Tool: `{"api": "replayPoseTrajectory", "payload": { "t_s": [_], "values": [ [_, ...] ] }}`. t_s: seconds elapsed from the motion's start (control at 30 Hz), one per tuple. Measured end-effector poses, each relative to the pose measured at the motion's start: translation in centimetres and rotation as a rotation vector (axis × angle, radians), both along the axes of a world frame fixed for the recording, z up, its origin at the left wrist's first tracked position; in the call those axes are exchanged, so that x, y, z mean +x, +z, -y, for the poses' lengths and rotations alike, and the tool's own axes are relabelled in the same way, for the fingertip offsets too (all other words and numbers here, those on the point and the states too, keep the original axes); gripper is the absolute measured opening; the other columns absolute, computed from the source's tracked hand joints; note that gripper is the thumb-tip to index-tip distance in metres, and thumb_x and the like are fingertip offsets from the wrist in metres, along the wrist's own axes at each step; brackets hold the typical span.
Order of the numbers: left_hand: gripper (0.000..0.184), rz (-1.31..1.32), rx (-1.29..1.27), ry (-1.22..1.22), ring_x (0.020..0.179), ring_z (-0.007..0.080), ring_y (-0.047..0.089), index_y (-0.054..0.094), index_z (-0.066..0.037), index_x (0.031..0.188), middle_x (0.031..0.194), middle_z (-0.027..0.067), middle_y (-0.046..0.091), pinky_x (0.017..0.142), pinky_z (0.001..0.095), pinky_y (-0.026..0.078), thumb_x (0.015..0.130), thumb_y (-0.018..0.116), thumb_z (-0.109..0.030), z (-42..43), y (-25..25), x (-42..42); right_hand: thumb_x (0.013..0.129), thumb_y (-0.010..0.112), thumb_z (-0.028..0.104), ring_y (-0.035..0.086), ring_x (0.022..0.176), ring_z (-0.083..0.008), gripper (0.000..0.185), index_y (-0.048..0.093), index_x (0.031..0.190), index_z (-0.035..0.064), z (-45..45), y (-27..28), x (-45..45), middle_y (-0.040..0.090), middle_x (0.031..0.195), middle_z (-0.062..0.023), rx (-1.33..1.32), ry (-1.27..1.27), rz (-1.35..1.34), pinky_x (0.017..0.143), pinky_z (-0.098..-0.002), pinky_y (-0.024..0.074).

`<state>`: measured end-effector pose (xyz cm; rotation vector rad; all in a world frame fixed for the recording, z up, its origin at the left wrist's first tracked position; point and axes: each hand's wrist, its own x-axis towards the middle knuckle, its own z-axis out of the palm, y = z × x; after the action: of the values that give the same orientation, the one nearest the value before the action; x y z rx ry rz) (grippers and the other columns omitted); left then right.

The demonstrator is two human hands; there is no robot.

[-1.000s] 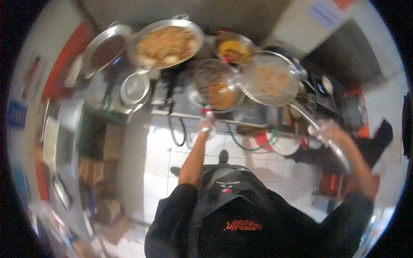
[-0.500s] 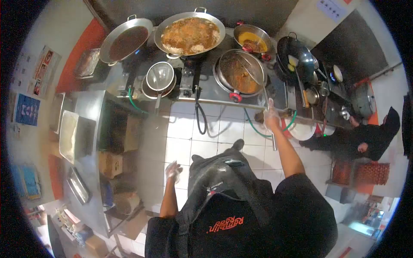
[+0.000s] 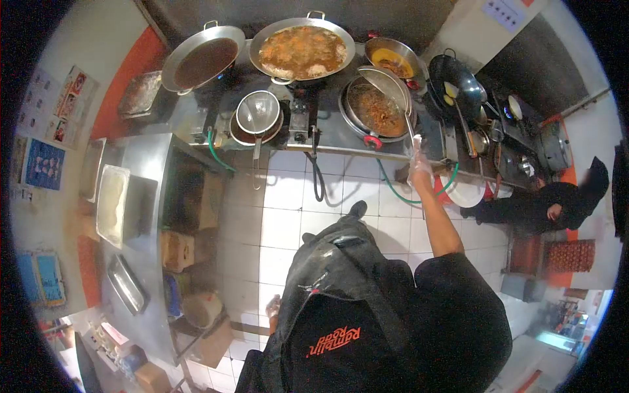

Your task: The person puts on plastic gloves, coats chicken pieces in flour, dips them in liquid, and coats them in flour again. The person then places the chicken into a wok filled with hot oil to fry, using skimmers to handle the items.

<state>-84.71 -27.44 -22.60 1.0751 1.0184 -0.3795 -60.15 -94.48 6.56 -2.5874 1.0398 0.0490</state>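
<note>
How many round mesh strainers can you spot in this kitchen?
2. One strainer rests on a round container on the left; the other strainer is held in the right hand, tilted over a pan. More may be hidden among the cookware at far right.

The pan (image 3: 354, 124) stands on the worktop (image 3: 332, 134), the skimmer (image 3: 387, 84) over it, perhaps touching its rim. Behind the pan sits a smaller pan (image 3: 383, 42); behind and left, a wok (image 3: 254, 56), a second wok (image 3: 170, 69) farther left. Left of the pan, a sieve (image 3: 257, 110) lies on a bowl (image 3: 276, 128); right of it, a third wok (image 3: 464, 75).
</note>
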Motion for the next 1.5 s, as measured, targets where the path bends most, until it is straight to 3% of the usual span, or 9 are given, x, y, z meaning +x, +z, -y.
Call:
{"api": "replayPoseTrajectory", "payload": {
  "t_s": [0.13, 0.2, 0.47, 0.57, 0.63, 0.73, 1.03, 1.23, 1.5],
  "values": [
    [0.029, -0.031, -0.052, -0.001, 0.075, 0.0306, 0.06, 0.058, 0.002, 0.105, 0.091, 0.0147, 0.06, 0.07, 0.0379, 0.054, 0.089, 0.059, -0.023, -0.1, 0.4, -0.7, 0.083, 0.042, -0.006, 0.055, 0.108, -0.0399, 0.07, 0.026, 0.144, 0.0236, -1.5, 0.2, -1.0, 0.054, 0.12, -0.0233, -0.129, 0.125, 0.012, 0.085, -0.0454, 0.0473],
    [0.029, -0.024, -0.073, 0.01, 0.075, 0.0302, 0.06, 0.058, 0.002, 0.104, 0.092, 0.0146, 0.06, 0.069, 0.0373, 0.054, 0.088, 0.059, -0.023, -0.7, 1.0, 0.0, 0.091, 0.038, 0.017, 0.058, 0.093, -0.0394, 0.045, 0.04, 0.136, 0.0196, 0.2, -2.4, -0.4, 0.059, 0.106, -0.0226, -0.282, 0.172, 0.308, 0.082, -0.0473, 0.0448],
    [0.029, 0.145, -0.297, 0.141, 0.075, 0.0288, 0.06, 0.058, 0.002, 0.102, 0.092, 0.0145, 0.06, 0.067, 0.0346, 0.053, 0.088, 0.059, -0.024, -7.8, -0.3, 1.2, 0.076, 0.05, 0.004, 0.058, 0.077, -0.0434, 0.067, 0.036, 0.14, 0.0183, -0.1, 1.5, 1.1, 0.06, 0.088, -0.0279, -0.142, 0.136, 0.36, 0.071, -0.047, 0.0454],
    [0.029, 0.452, -0.826, 0.267, 0.075, 0.0283, 0.06, 0.058, 0.002, 0.101, 0.092, 0.0145, 0.06, 0.066, 0.0336, 0.053, 0.088, 0.059, -0.024, -11.0, -1.2, 2.3, 0.08, 0.052, 0.012, 0.044, 0.125, -0.0298, 0.069, 0.028, 0.145, 0.0154, 0.4, 1.1, 0.1, 0.042, 0.138, -0.0196, -0.183, 0.295, 0.662, 0.1, -0.0349, 0.0379],
    [0.032, 0.094, -0.269, 0.299, 0.074, 0.0271, 0.061, 0.058, 0.001, 0.101, 0.093, 0.014, 0.061, 0.064, 0.0336, 0.052, 0.086, 0.061, -0.027, -10.8, 1.2, 5.4, 0.086, 0.06, 0.023, 0.031, 0.134, -0.0279, 0.075, 0.019, 0.148, 0.0162, -2.6, 5.6, 0.1, 0.031, 0.147, -0.015, -0.039, 0.089, 0.476, 0.105, -0.0342, 0.032],
    [0.038, -0.106, 0.065, 0.122, 0.075, 0.0255, 0.062, 0.057, 0.001, 0.105, 0.094, 0.0131, 0.062, 0.065, 0.034, 0.052, 0.084, 0.062, -0.031, -8.6, 8.7, 13.1, 0.087, 0.064, 0.022, 0.042, 0.047, -0.0053, 0.074, 0.02, 0.147, 0.0257, -9.6, 14.5, 3.1, 0.06, 0.096, -0.0018, 0.497, -0.181, 0.532, 0.038, -0.0201, 0.0384],
    [0.037, 0.078, 0.084, 0.143, 0.07, 0.0209, 0.06, 0.064, -0.006, 0.094, 0.083, 0.0075, 0.064, 0.059, 0.0313, 0.048, 0.081, 0.068, -0.04, -12.3, 12.2, 21.7, 0.085, 0.067, 0.016, 0.045, 0.046, -0.0054, 0.058, 0.038, 0.135, 0.0144, -25.7, 10.6, 28.4, 0.054, 0.073, 0.0003, 1.36, 0.164, 0.492, 0.037, -0.0208, 0.038],
    [0.054, -0.068, 0.006, 0.131, 0.1, 0.0342, 0.057, 0.05, -0.004, 0.124, 0.12, 0.0165, 0.055, 0.088, 0.0409, 0.047, 0.094, 0.043, -0.048, -16.9, 3.8, 12.6, 0.084, 0.068, 0.019, 0.048, 0.052, -0.0076, 0.024, 0.055, 0.102, 0.0079, -40.6, 7.3, 47.3, 0.053, 0.069, -0.0008, 1.483, 0.34, 0.441, 0.043, -0.0218, 0.0414],
    [0.051, -0.238, 0.025, 0.167, 0.096, 0.0289, 0.058, 0.049, -0.003, 0.126, 0.116, 0.0155, 0.057, 0.083, 0.038, 0.048, 0.094, 0.047, -0.043, -16.9, 6.6, 12.7, 0.083, 0.069, 0.019, 0.044, 0.048, -0.0059, 0.019, 0.054, 0.087, 0.0097, -44.6, 7.1, 56.7, 0.048, 0.062, 0.0026, 1.302, 0.315, 0.383, 0.038, -0.0205, 0.0364]
  ]
}}
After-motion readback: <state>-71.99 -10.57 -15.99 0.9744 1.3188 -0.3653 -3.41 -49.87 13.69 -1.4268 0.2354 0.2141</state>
